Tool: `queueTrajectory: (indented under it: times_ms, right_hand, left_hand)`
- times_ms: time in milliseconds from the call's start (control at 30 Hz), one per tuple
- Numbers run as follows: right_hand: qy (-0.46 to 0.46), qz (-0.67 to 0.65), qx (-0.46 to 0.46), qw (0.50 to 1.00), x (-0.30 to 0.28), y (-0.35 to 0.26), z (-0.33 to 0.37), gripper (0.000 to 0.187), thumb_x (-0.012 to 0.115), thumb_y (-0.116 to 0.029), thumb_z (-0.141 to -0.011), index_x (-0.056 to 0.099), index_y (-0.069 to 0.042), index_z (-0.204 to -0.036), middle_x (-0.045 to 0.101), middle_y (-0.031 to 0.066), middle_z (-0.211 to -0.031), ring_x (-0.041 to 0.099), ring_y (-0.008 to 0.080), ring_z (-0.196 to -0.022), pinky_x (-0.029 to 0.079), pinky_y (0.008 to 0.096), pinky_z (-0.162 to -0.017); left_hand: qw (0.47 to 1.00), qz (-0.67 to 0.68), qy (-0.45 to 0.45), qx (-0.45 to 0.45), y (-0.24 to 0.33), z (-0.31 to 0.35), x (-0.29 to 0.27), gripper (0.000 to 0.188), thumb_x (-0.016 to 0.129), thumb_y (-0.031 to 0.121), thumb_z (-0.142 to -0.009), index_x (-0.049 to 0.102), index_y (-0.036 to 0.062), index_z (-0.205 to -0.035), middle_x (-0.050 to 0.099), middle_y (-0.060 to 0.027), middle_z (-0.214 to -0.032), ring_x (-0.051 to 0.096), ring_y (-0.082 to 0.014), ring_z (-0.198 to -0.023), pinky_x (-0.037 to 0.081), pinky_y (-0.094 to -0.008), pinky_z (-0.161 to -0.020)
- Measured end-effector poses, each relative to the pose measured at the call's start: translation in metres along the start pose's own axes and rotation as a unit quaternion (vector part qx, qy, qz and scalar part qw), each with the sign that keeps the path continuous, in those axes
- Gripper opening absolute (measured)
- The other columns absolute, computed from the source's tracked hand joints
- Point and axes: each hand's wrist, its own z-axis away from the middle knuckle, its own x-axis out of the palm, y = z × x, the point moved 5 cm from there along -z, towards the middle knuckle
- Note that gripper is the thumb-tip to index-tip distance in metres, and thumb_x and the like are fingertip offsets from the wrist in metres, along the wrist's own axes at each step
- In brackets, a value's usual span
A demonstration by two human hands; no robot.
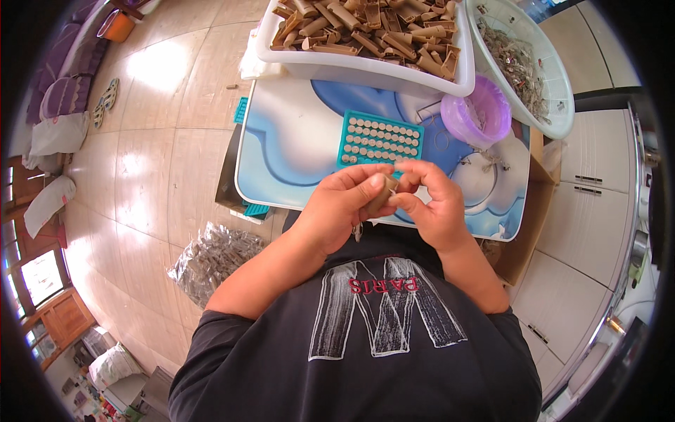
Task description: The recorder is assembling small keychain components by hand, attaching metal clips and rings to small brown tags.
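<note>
Near the table's front edge, my left hand (pixel 344 200) is closed round a brown plastic piece (pixel 380 200), thumb on top. A small metal part (pixel 358 231) shows below its fingers. My right hand (pixel 436 204) meets the piece from the right with fingers curled and thumb bent close to it. Something small and pale sits at its fingertips, too small to name. Just beyond both hands lies a teal tray (pixel 342 144) with rows of round, pale metal-looking pieces (pixel 383 138) standing in it.
A white bin (pixel 365 70) of brown plastic pieces stands at the table's far side. Right of it are a purple basin (pixel 460 126) and a pale green basket (pixel 562 105) of metal parts. A clear bag (pixel 218 260) of small parts lies on the floor at left. A cardboard box (pixel 531 225) stands right.
</note>
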Motion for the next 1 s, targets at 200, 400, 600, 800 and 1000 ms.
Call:
queueTrajectory:
  times_ms: [200,400,600,800,1000]
  right_hand:
    - [-0.077,-0.239,0.136,0.958,-0.031,0.021,0.012,0.037,0.074,-0.011,-0.074,0.057,-0.001,-0.104,0.058,-0.0004,-0.082,0.051,0.0054,-0.071,0.042,0.0206,-0.063]
    - [0.137,-0.252,0.004,0.958,-0.179,0.010,0.063,0.049,0.072,-0.036,-0.075,0.050,0.002,-0.098,0.054,0.0058,-0.083,0.047,0.0120,-0.071,0.038,0.0219,-0.060]
    - [0.443,-0.135,0.127,0.877,-0.322,0.056,0.180,0.030,0.064,-0.025,-0.085,0.055,-0.004,-0.104,0.052,-0.0012,-0.076,0.039,0.0059,-0.061,0.032,0.0206,-0.053]
    - [0.489,0.011,0.345,0.801,-0.345,0.177,0.262,0.025,0.067,-0.025,-0.083,0.060,-0.008,-0.100,0.053,-0.0018,-0.067,0.049,0.0064,-0.059,0.036,0.0190,-0.049]
    - [0.504,0.062,0.427,0.749,-0.309,0.185,0.233,0.026,0.064,-0.023,-0.086,0.059,-0.006,-0.105,0.057,-0.0008,-0.076,0.051,0.0064,-0.063,0.038,0.0188,-0.052]
  left_hand:
    - [0.970,-0.217,-0.097,0.043,0.018,-0.006,0.018,0.028,0.053,0.020,-0.092,0.054,-0.0023,-0.109,0.062,-0.0076,-0.094,0.060,-0.0151,-0.088,0.050,-0.0284,-0.080]
    - [0.709,-0.485,0.133,0.494,0.140,-0.015,0.026,0.020,0.067,0.008,-0.079,0.062,0.0037,-0.098,0.062,-0.0039,-0.078,0.056,-0.0100,-0.068,0.046,-0.0231,-0.062]
    - [0.505,-0.600,0.160,0.599,0.196,-0.034,0.062,0.010,0.061,0.008,-0.082,0.062,0.0037,-0.090,0.060,-0.0048,-0.080,0.057,-0.0155,-0.071,0.046,-0.0256,-0.066]
    - [0.348,-0.715,0.079,0.601,0.189,-0.070,0.109,0.009,0.059,0.008,-0.076,0.066,0.0080,-0.082,0.061,-0.0077,-0.087,0.053,-0.0263,-0.094,0.043,-0.0367,-0.083]
    - [0.188,-0.913,0.074,0.355,0.185,-0.123,0.121,0.019,0.054,0.013,-0.077,0.069,0.0106,-0.088,0.062,-0.0061,-0.097,0.053,-0.0256,-0.101,0.039,-0.0376,-0.088]
